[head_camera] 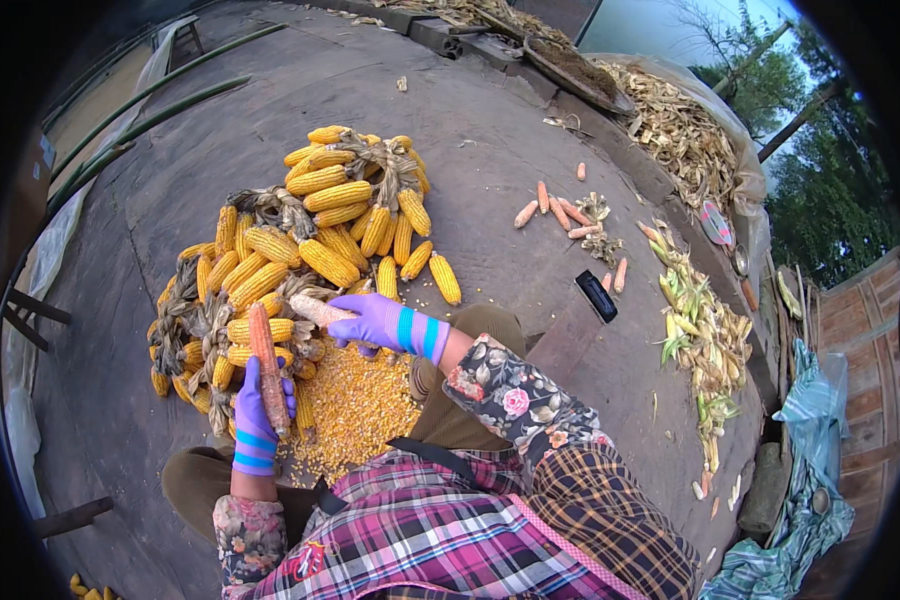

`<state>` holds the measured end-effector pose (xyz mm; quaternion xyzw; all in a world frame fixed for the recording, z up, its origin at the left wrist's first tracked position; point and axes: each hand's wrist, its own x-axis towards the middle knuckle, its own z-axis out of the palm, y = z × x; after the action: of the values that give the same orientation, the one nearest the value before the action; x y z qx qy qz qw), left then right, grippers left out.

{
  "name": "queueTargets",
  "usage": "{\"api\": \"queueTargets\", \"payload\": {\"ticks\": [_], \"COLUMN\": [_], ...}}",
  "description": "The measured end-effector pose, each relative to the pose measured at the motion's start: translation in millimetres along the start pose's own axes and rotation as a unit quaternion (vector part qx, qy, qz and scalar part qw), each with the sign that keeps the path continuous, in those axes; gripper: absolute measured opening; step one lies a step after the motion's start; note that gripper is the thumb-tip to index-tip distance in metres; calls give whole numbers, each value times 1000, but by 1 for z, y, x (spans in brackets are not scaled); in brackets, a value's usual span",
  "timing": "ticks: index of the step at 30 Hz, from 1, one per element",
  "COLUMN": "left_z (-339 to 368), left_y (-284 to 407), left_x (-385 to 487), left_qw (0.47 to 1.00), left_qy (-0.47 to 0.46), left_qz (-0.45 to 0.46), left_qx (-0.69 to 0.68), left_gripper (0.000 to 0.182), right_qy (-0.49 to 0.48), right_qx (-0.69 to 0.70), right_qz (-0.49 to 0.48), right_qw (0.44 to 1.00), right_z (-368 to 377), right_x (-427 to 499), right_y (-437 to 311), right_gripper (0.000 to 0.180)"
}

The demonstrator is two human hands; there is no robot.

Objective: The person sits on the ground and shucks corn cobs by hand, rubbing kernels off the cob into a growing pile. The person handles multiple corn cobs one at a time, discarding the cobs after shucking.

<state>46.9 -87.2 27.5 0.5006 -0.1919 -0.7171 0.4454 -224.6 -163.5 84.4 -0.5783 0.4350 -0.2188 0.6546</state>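
My left hand [262, 412], in a purple glove with blue bands, is closed around a reddish corn cob [267, 367] held upright, its kernels mostly off. My right hand [375, 322], gloved the same way, grips a paler bare corn cob [316, 309] that points left. The two cobs are apart. Beyond and left of my hands lies a heap of yellow corn ears [259, 266], tied in bundles by their dried husks. Loose corn kernels [360, 405] are spread on the ground between my legs, below my right hand.
Several bare cobs [559, 210] lie on the concrete ahead to the right. A black object [596, 296] rests on a wooden board [566, 341] beside my knee. Husks [694, 322] line the right side, near a striped cloth [795, 465]. Green poles [187, 82] reach in at upper left.
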Motion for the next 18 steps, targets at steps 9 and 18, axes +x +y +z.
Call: {"api": "queueTargets", "payload": {"ticks": [9,18], "left_z": [21,25], "left_y": [3,2], "left_x": [-12,-18], "left_qw": [999,997], "left_qy": [-44,-40], "left_qz": [-6,51], "left_qx": [12,47], "left_gripper": [54,44], "right_qy": [89,102], "right_qx": [155,162], "right_qz": [30,-33], "right_qw": [983,981], "right_z": [-37,-34], "right_x": [-34,-20], "right_y": [8,-5], "right_gripper": [46,44]}}
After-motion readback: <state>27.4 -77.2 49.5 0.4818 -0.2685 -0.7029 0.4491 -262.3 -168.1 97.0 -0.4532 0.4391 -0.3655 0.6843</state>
